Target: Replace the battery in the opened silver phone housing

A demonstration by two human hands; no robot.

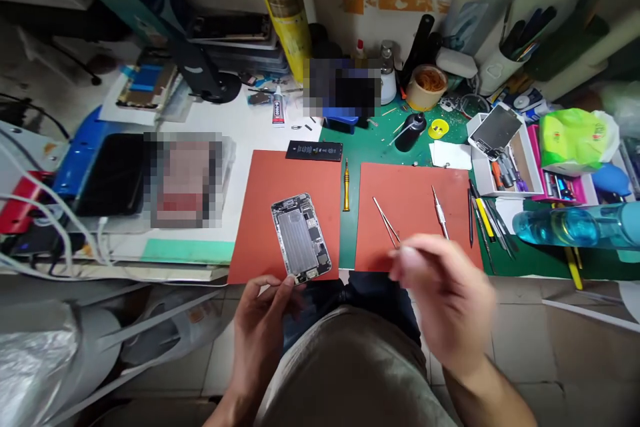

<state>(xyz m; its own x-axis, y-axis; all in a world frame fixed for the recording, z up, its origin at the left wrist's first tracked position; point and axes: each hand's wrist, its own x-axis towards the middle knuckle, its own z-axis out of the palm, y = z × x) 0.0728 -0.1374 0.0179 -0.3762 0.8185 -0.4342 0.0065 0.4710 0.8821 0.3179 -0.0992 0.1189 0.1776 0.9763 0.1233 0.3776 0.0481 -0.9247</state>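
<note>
An opened phone [298,237], its inner parts showing, lies tilted on the left red mat [250,240]. My left hand [263,313] pinches its lower edge between thumb and fingers. Over the front of the right red mat [367,247], my right hand [445,293] is smeared by motion with its fingers curled. Metal tweezers [385,219] reach up to its fingertips; whether the fingers grip them is unclear. Beyond the phone rests a black phone battery [314,150]. Between the mats lies a gold screwdriver [346,187], and a silver pen-like tool [440,212] is on the right mat.
A blue water bottle [575,225] lies at the right edge near several pens and tools. Behind it, a white box [530,177] holds screwdrivers and a phone screen [497,130]. A dark dropper bottle [411,133] stands at the back. White cables [65,230] run along the left.
</note>
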